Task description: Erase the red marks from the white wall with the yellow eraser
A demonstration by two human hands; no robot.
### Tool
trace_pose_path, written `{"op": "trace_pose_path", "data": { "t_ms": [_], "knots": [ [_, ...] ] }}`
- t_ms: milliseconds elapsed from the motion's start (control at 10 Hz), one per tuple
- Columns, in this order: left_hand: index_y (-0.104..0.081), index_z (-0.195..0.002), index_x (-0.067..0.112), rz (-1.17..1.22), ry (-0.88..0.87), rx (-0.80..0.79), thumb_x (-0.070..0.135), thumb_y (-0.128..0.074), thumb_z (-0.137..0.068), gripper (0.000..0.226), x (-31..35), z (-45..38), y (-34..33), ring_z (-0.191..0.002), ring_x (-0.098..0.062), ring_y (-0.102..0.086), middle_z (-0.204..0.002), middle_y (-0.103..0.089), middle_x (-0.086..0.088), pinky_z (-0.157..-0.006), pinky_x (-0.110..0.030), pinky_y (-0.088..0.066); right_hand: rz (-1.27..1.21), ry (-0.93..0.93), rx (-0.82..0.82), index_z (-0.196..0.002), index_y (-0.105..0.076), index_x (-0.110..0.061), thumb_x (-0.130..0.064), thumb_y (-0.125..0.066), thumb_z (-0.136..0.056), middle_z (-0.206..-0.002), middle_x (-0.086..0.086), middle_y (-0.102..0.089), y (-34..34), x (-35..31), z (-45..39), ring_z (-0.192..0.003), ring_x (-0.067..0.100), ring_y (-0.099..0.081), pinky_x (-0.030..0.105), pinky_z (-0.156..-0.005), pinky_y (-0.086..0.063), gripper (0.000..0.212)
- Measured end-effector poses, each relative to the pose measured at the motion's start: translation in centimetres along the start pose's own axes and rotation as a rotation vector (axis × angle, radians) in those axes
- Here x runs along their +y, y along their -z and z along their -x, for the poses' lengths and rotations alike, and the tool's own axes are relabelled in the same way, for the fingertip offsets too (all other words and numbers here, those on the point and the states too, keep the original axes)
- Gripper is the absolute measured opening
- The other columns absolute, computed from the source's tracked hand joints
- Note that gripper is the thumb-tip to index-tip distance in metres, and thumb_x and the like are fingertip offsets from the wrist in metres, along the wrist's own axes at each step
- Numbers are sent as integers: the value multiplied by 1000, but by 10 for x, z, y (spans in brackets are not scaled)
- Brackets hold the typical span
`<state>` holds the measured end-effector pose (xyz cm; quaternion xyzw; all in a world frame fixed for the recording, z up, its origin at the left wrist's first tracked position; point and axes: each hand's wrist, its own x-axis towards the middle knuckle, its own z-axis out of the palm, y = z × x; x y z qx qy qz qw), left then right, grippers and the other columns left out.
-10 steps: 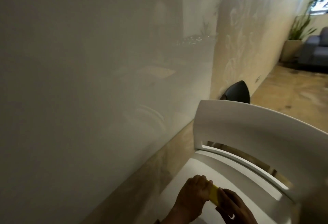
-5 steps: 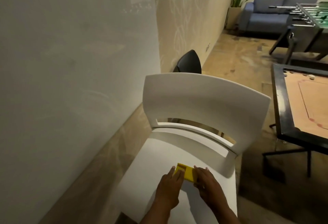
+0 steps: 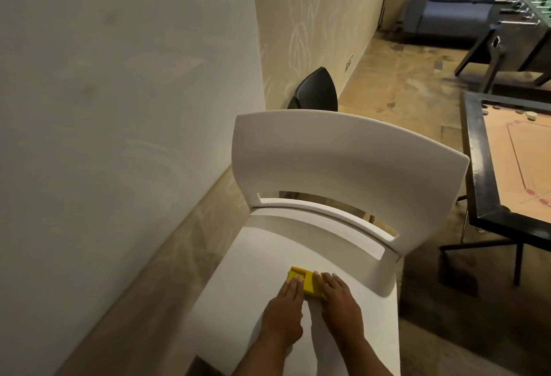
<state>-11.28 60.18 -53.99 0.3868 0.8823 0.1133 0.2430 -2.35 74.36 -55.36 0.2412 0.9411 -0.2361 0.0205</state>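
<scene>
One yellow eraser (image 3: 307,283) lies flat on the seat of one white chair (image 3: 343,164), with the white wall (image 3: 113,101) at nine o'clock. Two hands rest on it with fingers extended flat, neither clenched: left hand (image 3: 286,313) covering its seven o'clock corner, right hand (image 3: 340,304) its four o'clock edge. One black chair (image 3: 316,92) stands at twelve o'clock and one game table (image 3: 477,173) at three o'clock.

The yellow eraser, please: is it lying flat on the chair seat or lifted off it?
Lying flat: the eraser rests on the white chair seat, fingertips of both hands on it.
</scene>
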Motion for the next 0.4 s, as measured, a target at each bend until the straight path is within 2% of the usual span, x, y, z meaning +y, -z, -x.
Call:
{"op": "trace_pose_path", "data": {
  "t_ms": [100, 200, 300, 400],
  "knots": [
    [5, -171, 14, -67, 19, -79, 25, -45, -113, 77, -1, -5, 5, -166, -22, 6, -179, 8, -2, -127, -41, -32, 29, -20, -62, -162, -15, -39, -17, -45, -109, -170, -10, -17, 0, 0, -6, -159, 17, -8, 27, -113, -44, 65],
    [3, -171, 13, -133, 22, -103, 27, -46, -113, 78, 1, -8, 11, -166, -23, 5, -179, 7, -4, -130, -41, -26, 59, -26, -94, -163, -10, -37, -22, -44, -110, -172, -7, -10, 0, -3, -13, -160, 20, -5, 36, -122, -35, 65],
    [6, -171, 14, -130, 63, -37, 42, -51, -110, 88, -2, -8, 22, -166, -25, 6, -179, 10, -5, -134, -40, -9, 191, -8, -67, -165, 0, -26, -56, -33, -107, -170, 0, 8, 6, -5, -14, -160, 26, -2, 48, -129, -11, 73],
    [12, -170, 15, -194, 44, 9, 52, -52, -107, 98, -2, -2, 34, -165, -25, 12, -178, 17, -4, -135, -39, -2, 209, 22, 16, -164, -11, -15, -66, -5, -101, -170, 8, -3, 15, -9, -8, -158, 31, -12, 49, -128, -14, 82]
  ]
}}
